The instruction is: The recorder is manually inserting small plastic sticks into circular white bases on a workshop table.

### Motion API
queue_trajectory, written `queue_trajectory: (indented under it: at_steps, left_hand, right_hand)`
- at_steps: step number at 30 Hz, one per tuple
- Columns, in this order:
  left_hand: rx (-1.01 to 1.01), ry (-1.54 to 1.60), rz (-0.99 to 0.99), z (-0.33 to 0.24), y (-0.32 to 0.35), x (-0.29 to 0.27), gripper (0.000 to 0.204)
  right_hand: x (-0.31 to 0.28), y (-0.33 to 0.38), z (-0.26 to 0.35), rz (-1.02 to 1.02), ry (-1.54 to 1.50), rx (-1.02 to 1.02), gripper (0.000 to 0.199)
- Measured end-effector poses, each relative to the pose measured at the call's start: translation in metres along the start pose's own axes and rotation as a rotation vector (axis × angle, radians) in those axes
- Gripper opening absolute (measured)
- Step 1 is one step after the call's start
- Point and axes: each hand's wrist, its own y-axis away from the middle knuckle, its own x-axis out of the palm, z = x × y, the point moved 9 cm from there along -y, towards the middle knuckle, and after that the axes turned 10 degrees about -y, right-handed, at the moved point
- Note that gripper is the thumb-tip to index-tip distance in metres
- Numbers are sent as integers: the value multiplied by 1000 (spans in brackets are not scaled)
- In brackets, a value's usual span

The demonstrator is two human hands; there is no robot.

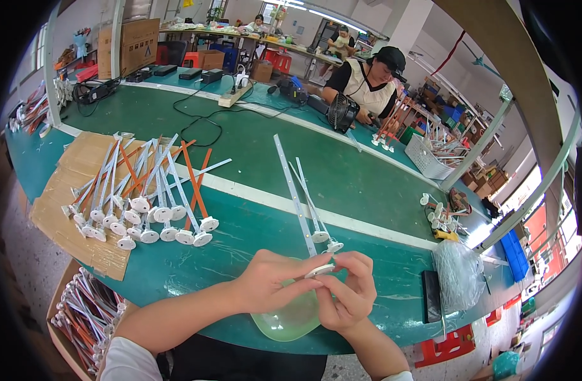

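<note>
Close to the table's near edge, my left hand (270, 280) pinches a white round disc (319, 271) between thumb and fingers. My right hand (350, 292) is closed at the disc's other side, its fingertips pressed against it. A long pale strip with small dots (293, 193) runs from the hands away over the table; whether it joins the disc is hidden. Just beyond my fingers lie two thinner strips ending in white discs (320, 237). Under my hands sits a pale green translucent bowl (283, 322), partly covered by them.
Several white and orange strips with discs (154, 184) lie on flattened cardboard (56, 213) at left. More fill a box (55, 325) below. A clear plastic bag (459, 276) and black block (431, 296) are at right. Across the table, a person (373, 86) works near a fan (343, 112).
</note>
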Motion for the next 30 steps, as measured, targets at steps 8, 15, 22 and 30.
queue_trajectory:
  at_steps: [8, 15, 22, 30]
  left_hand:
    - [43, 36, 15, -4, -3, 1, 55]
    - [21, 9, 28, -1, 0, 2, 54]
    - [64, -27, -8, -3, 0, 0, 54]
    - [82, -66, -45, -5, 0, -1, 54]
  right_hand:
    - [-5, 0, -3, -31, -80, 14, 29]
    - [-4, 2, 1, -34, -24, -21, 31]
    - [-2, 1, 2, 12, -6, -42, 33]
    - [-2, -1, -1, 26, -56, -17, 33]
